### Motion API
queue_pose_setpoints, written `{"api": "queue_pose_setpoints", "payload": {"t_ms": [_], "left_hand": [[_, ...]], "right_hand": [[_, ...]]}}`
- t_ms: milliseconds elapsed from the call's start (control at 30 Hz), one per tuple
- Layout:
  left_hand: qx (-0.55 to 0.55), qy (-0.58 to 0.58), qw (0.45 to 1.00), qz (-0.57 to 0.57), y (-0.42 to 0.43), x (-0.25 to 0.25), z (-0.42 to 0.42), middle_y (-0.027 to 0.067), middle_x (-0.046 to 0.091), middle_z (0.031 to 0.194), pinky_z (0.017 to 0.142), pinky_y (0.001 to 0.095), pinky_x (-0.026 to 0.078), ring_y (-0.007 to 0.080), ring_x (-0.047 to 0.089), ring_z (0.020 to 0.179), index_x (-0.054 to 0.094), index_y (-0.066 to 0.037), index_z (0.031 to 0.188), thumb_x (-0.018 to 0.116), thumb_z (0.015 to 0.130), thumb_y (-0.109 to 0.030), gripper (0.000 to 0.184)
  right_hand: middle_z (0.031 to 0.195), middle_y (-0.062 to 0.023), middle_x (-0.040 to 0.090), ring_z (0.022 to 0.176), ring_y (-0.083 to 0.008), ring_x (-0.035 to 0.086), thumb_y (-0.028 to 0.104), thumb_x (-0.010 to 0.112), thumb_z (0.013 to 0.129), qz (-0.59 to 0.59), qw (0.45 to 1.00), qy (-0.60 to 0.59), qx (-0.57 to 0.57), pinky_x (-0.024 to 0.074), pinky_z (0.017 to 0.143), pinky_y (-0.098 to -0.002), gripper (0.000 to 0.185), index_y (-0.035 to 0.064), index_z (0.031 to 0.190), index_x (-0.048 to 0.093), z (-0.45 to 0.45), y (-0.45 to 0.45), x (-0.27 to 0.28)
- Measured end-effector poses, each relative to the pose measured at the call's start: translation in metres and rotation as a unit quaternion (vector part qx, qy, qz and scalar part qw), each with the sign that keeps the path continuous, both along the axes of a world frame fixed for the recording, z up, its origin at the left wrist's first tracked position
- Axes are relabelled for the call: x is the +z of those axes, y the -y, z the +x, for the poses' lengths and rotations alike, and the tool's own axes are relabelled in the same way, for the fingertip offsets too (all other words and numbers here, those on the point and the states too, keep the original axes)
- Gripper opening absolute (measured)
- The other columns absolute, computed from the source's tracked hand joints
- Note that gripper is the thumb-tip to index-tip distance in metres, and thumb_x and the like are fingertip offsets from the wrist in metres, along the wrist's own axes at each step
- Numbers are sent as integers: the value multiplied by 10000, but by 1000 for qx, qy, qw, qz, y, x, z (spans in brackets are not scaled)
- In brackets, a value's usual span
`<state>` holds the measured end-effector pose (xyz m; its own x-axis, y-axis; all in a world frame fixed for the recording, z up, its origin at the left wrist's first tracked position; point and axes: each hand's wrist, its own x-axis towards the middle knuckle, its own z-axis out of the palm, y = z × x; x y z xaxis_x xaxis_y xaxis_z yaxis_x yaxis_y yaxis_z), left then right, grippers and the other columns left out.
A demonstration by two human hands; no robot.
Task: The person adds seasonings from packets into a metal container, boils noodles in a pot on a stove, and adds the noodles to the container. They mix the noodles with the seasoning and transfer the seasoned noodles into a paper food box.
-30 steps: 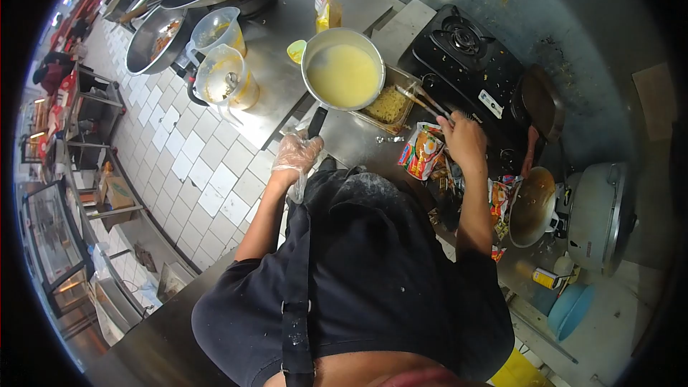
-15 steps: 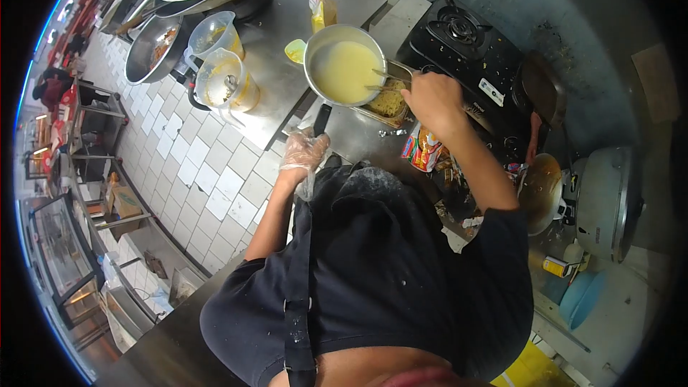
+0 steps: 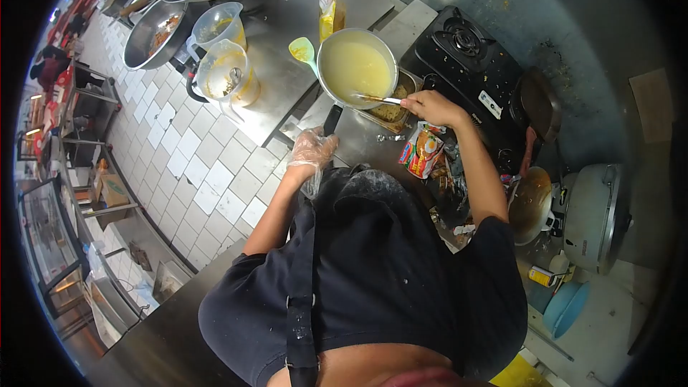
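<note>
A saucepan [image 3: 358, 66] of pale yellow liquid stands at the upper middle, partly over a metal tray of yellow crumbly food [image 3: 388, 112]. My left hand [image 3: 312, 150], in a clear plastic glove, is closed on the pan's black handle [image 3: 332, 120]. Metal tongs [image 3: 380, 99] are held in my bare right hand [image 3: 434, 108], their tips in the liquid near the pan's lower edge. A pale green spatula [image 3: 302, 49] with yellow residue lies against the pan's left side. Below my right hand are colourful food packets [image 3: 423, 150].
Two plastic jugs [image 3: 228, 77] with yellow residue stand left of the pan, near a steel bowl [image 3: 153, 37]. A black gas stove [image 3: 462, 64] is at the right, with a used frying pan [image 3: 531, 204] and a large pot [image 3: 592, 218] lower down.
The tongs went from over the tray into the pan, and their arms have come closer together. The saucepan and my left hand have shifted slightly right in view. More of the spatula shows.
</note>
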<state>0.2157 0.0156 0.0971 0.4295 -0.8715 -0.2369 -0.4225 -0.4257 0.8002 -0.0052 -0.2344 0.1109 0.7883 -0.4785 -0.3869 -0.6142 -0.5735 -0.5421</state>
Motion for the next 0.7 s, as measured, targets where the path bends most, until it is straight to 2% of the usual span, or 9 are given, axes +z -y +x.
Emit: {"api": "queue_pose_setpoints", "payload": {"t_ms": [67, 100, 167, 333, 500, 567, 633, 667, 700], "left_hand": [[0, 20, 1000, -15, 0, -12, 5, 357, 625, 966, 838, 419, 489, 402, 642, 929, 560, 163, 1134, 638, 801, -412, 669], [1, 19, 1000, -16, 1, -7, 5, 357, 625, 966, 838, 419, 489, 402, 642, 929, 560, 163, 1134, 638, 801, -412, 669], [-15, 1, 1000, 4, 2, 7, 6, 363, 621, 986, 845, 414, 487, 408, 636, 949, 556, 167, 1135, 634, 807, -412, 670], [8, -36, 999, 10, 1, 16, 9, 323, 645, 911, 825, 408, 482, 364, 644, 891, 557, 173, 1124, 621, 811, -396, 653], [36, -86, 992, 84, 3, 8, 18, 213, 637, 761, 744, 376, 486, 257, 616, 757, 586, 152, 1095, 599, 799, -374, 604], [26, -111, 991, 68, 3, 7, 21, 141, 595, 684, 665, 371, 469, 212, 562, 667, 622, 118, 988, 589, 793, -371, 527], [31, -171, 982, 74, 2, 1, 26, 91, 548, 635, 594, 369, 437, 178, 497, 603, 609, 80, 853, 591, 792, -359, 443], [35, -169, 982, 74, 1, 0, 29, 91, 548, 635, 594, 369, 437, 178, 497, 603, 609, 80, 853, 591, 792, -359, 443], [42, -169, 982, 75, 1, -1, 31, 74, 525, 618, 566, 355, 419, 164, 475, 584, 593, 65, 812, 590, 795, -342, 408]], "right_hand": [[594, 73, 374, 547, -19, 357, 410, 491, 985, 176, 982, 58, -42, 311, 499, -208, 431, 86, 701, 497, -3, -4, -9], [594, 73, 374, 547, -19, 357, 410, 491, 985, 175, 982, 57, -41, 311, 499, -208, 431, 86, 701, 497, -5, -6, -17], [612, 79, 371, 546, -36, 337, 437, 479, 985, 365, 916, 142, -87, 304, 511, -204, 440, 95, 709, 492, -10, -6, -40], [633, 97, 354, 538, -6, 310, 409, 470, 995, 386, 896, 185, -119, 263, 485, -172, 380, 127, 741, 484, -22, -22, -1], [658, 88, 345, 575, -17, 297, 388, 450, 1006, 256, 915, 255, -181, 275, 524, -188, 383, 108, 746, 467, -51, -24, 35], [626, 37, 396, 572, -51, 348, 378, 480, 993, 206, 929, 233, -200, 325, 527, -233, 408, 59, 739, 484, -67, -20, 38], [632, -54, 482, 575, -149, 413, 381, 507, 974, -21, 962, 107, -249, 384, 557, -305, 437, 2, 758, 507, -79, -25, 41], [726, -171, 573, 633, -287, 520, 407, 531, 951, -68, 960, 90, -255, 427, 626, -383, 459, -36, 832, 548, -86, -26, 35], [726, -171, 573, 633, -287, 520, 407, 531, 951, -66, 961, 92, -252, 427, 626, -383, 459, -36, 832, 548, -88, -29, 27]]}}
